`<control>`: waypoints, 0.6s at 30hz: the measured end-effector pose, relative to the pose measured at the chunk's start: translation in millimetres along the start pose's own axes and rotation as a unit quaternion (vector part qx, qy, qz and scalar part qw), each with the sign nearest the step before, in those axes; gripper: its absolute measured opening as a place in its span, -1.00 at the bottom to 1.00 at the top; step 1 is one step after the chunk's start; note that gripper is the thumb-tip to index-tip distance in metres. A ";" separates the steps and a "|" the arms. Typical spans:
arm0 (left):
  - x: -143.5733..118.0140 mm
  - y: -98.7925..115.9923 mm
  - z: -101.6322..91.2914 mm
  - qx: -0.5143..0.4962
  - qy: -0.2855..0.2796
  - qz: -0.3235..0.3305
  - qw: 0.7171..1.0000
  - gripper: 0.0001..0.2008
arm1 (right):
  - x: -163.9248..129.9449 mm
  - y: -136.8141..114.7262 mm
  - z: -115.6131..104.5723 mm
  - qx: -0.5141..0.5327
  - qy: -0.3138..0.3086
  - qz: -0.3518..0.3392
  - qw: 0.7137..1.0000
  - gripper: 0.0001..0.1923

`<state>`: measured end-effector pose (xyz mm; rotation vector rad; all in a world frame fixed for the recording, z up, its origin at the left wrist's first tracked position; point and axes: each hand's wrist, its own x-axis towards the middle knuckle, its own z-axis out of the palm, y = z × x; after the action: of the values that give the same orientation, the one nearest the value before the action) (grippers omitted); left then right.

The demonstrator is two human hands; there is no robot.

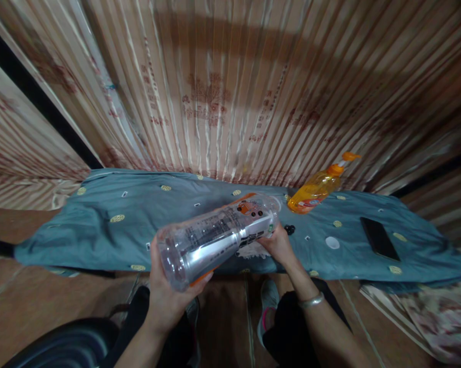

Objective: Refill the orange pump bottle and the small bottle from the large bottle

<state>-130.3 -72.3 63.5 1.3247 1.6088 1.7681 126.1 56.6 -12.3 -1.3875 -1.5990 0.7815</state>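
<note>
A large clear plastic bottle with a silver and orange label lies tilted across the space between my hands, above the cloth-covered surface. My left hand is wrapped round its wide base. At the bottle's other end, my right hand grips it close to the shoulder, with the fingers partly hidden behind it. Beneath the bottle, beside my right hand, a crumpled white piece, tissue or cloth, shows in part. A small black object sits just right of the bottle's narrow end.
On the teal patterned cloth stands a pump bottle of orange liquid. A white disc and a black phone lie to the right. A pleated curtain hangs behind. A dark round stool is at lower left.
</note>
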 end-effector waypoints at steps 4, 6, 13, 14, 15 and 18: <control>-0.5 0.1 -2.4 0.011 -0.016 -0.017 1.000 -0.15 | -0.1 -1.0 0.1 -0.008 0.009 0.000 1.000 -0.45; 0.5 2.1 -1.8 0.011 -0.007 -0.011 1.000 -0.13 | 0.1 -1.1 0.1 -0.009 0.006 -0.003 1.000 -0.45; 1.1 1.7 -1.1 0.032 -0.019 0.016 0.999 -0.19 | 0.3 -2.0 -0.4 -0.013 0.004 0.002 1.000 -0.48; 1.0 0.6 -1.8 0.039 -0.018 0.022 0.999 -0.17 | 0.2 -2.2 -0.5 -0.013 0.002 0.001 1.000 -0.48; 0.9 -0.4 -2.4 0.047 -0.021 0.028 0.998 -0.17 | 0.1 -2.3 -0.7 -0.014 0.002 0.000 1.000 -0.48; 1.3 -1.3 -2.4 0.053 -0.019 0.036 0.998 -0.16 | -0.2 -1.6 -1.0 -0.015 0.000 -0.001 1.000 -0.47</control>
<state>-133.2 -72.2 63.0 1.4739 1.6730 1.7092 126.2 56.0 -10.5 -1.4070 -1.6184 0.7593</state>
